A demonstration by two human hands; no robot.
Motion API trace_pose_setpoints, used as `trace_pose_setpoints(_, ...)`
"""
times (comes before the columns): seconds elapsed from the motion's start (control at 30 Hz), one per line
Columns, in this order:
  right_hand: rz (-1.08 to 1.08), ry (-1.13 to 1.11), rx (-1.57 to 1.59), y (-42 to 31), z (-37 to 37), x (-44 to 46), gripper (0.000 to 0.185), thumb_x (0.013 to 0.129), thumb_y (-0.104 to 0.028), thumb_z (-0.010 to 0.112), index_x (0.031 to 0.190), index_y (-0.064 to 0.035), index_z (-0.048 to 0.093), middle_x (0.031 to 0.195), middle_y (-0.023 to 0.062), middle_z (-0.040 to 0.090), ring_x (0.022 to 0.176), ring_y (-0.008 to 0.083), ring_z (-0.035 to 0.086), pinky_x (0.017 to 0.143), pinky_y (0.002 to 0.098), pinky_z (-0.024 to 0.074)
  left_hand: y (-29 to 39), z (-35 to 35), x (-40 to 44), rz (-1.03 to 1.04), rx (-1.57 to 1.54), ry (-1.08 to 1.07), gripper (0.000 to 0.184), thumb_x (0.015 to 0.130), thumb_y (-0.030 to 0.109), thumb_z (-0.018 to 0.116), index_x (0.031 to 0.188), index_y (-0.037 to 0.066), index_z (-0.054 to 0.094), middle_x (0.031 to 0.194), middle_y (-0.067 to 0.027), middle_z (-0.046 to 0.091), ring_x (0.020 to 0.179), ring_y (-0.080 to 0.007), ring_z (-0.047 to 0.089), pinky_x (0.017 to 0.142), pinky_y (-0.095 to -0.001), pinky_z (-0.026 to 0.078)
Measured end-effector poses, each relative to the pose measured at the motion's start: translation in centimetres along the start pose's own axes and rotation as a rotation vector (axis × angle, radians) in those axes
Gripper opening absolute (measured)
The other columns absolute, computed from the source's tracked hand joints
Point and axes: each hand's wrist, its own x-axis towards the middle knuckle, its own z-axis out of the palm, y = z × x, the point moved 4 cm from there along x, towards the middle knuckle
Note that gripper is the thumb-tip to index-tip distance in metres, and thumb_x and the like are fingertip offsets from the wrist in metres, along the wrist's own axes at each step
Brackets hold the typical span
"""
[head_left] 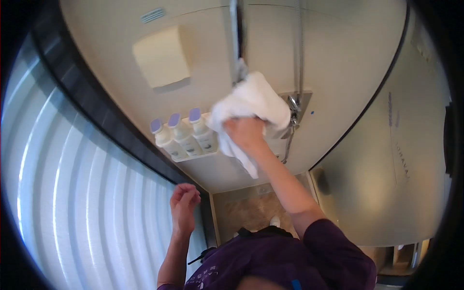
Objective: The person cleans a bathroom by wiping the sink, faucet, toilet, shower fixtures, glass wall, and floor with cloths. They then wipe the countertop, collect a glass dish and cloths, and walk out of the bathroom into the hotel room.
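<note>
My right hand [245, 133] is closed on a white cloth [261, 99], which is bunched against the lower part of a vertical metal bar [237, 34] on the wall. Part of the cloth hangs below my fingers. My left hand [184, 194] is raised at the lower left with its fingers curled; whether anything lies inside them is too small to tell. The shower valve [293, 104] is just right of the cloth. Left of the cloth, three pump bottles [184, 137] with purple tops stand in a row on a wall holder.
A cream panel [163, 57] is fixed on the wall at the upper left. Pleated white curtain [96, 193] runs along the left side. Frosted glass [386, 164] stands on the right. Brown floor [251, 210] shows below, and a hose [300, 48] hangs beside the bar.
</note>
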Motion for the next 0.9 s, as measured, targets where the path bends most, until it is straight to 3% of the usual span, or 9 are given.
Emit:
trace_pose_setpoints(0.07, -0.043, 0.13, -0.031, -0.3, 0.4, 1.9, 0.034, 0.086, -0.037, 0.061, 0.098, -0.0068, 0.072, 0.092, 0.0181, 0.07, 0.091, 0.0397, 0.066, 0.086, 0.0519, 0.0498, 2.8, 4.0, 0.4, 0.077, 0.027, -0.094, 0.007, 0.09, 0.002, 0.055, 0.095, 0.005, 0.059, 0.082, -0.0055, 0.06, 0.073, -0.0155, 0.057, 0.07, -0.0274, 0.046)
trace_pose_setpoints(0.13, -0.46, 0.578, -0.069, 0.0, 0.3, 2.1, 0.031, 0.086, -0.025, 0.06, 0.11, -0.0063, 0.066, 0.106, 0.0186, 0.066, 0.098, 0.0398, 0.063, 0.09, 0.0508, 0.0478, 5.7, 7.7, 0.6, 0.193, 0.033, -0.188, 0.007, 0.09, 0.002, 0.056, 0.095, 0.004, 0.059, 0.083, -0.0058, 0.06, 0.074, -0.015, 0.057, 0.071, -0.0271, 0.046)
trace_pose_setpoints(0.27, -0.823, 0.452, -0.309, 6.7, 5.4, 1.5, 0.035, 0.088, -0.023, 0.055, 0.12, -0.0084, 0.061, 0.116, 0.0155, 0.061, 0.112, 0.0354, 0.057, 0.098, 0.0474, 0.0448, 15.0, 15.6, -0.2, 0.666, 0.298, -0.298, 0.008, 0.093, 0.0, 0.055, 0.099, 0.0, 0.059, 0.086, -0.0074, 0.063, 0.079, -0.014, 0.058, 0.074, -0.0267, 0.047)
trace_pose_setpoints(0.33, -0.366, -0.05, 0.614, 8.1, 3.0, 2.3, 0.039, 0.089, -0.026, 0.058, 0.126, -0.0135, 0.061, 0.128, 0.0162, 0.058, 0.12, 0.0363, 0.053, 0.105, 0.0478, 0.0401, 20.7, 19.7, -0.8, 0.905, 0.276, -0.309, 0.01, 0.094, 0.001, 0.055, 0.104, 0.0, 0.058, 0.087, -0.0067, 0.062, 0.079, -0.0136, 0.057, 0.074, -0.0265, 0.047)
trace_pose_setpoints(0.37, -0.586, 0.028, 0.292, 5.8, -1.4, 2.6, 0.035, 0.087, -0.021, 0.057, 0.12, -0.0114, 0.064, 0.124, 0.0171, 0.061, 0.116, 0.0372, 0.055, 0.102, 0.0452, 0.043, 23.4, 21.8, -0.7, 1.026, 0.246, -0.394, 0.014, 0.095, 0.002, 0.055, 0.109, 0.0, 0.056, 0.089, -0.0063, 0.061, 0.08, -0.0132, 0.057, 0.075, -0.0265, 0.047)
trace_pose_setpoints(0.47, -0.31, -0.038, 0.231, 8.6, -4.4, 2.5, 0.027, 0.084, -0.019, 0.062, 0.108, -0.0124, 0.073, 0.118, 0.0169, 0.066, 0.121, 0.0376, 0.055, 0.106, 0.0474, 0.0395, 30.6, 29.1, -1.6, 1.374, 0.291, -0.446, 0.029, 0.101, 0.012, 0.054, 0.126, 0.0, 0.046, 0.107, -0.0125, 0.06, 0.098, -0.0173, 0.06, 0.083, -0.0313, 0.051)
trace_pose_setpoints(0.63, -0.553, 0.25, 0.589, 5.5, -18.0, -2.3, 0.032, 0.076, -0.018, 0.07, 0.106, -0.005, 0.07, 0.114, 0.0155, 0.067, 0.115, 0.0334, 0.059, 0.103, 0.0458, 0.042, 41.5, 40.4, 0.4, 1.773, 0.373, -0.35, 0.049, 0.101, 0.023, 0.056, 0.136, -0.003, 0.036, 0.127, -0.0144, 0.054, 0.115, -0.0197, 0.055, 0.097, -0.0333, 0.045)
trace_pose_setpoints(0.83, -0.464, 0.46, 0.789, 10.5, -25.5, -6.0, 0.042, 0.073, -0.017, 0.075, 0.11, -0.0004, 0.065, 0.119, 0.0161, 0.064, 0.113, 0.0312, 0.06, 0.102, 0.0443, 0.043, 50.1, 49.2, 3.7, 1.59, 0.447, -0.271, 0.05, 0.094, 0.042, 0.062, 0.112, -0.005, 0.062, 0.097, -0.0129, 0.068, 0.094, -0.0221, 0.062, 0.087, -0.0332, 0.047)
trace_pose_setpoints(0.9, -0.353, 0.622, 0.801, 11.4, -29.1, -8.1, 0.042, 0.075, -0.015, 0.074, 0.111, 0.0015, 0.064, 0.12, 0.0173, 0.062, 0.114, 0.0314, 0.059, 0.102, 0.0428, 0.0432, 54.6, 51.2, 9.1, 1.435, 0.571, -0.303, 0.036, 0.095, 0.038, 0.063, 0.105, 0.003, 0.069, 0.089, -0.0012, 0.067, 0.08, -0.0136, 0.057, 0.078, -0.0286, 0.044)
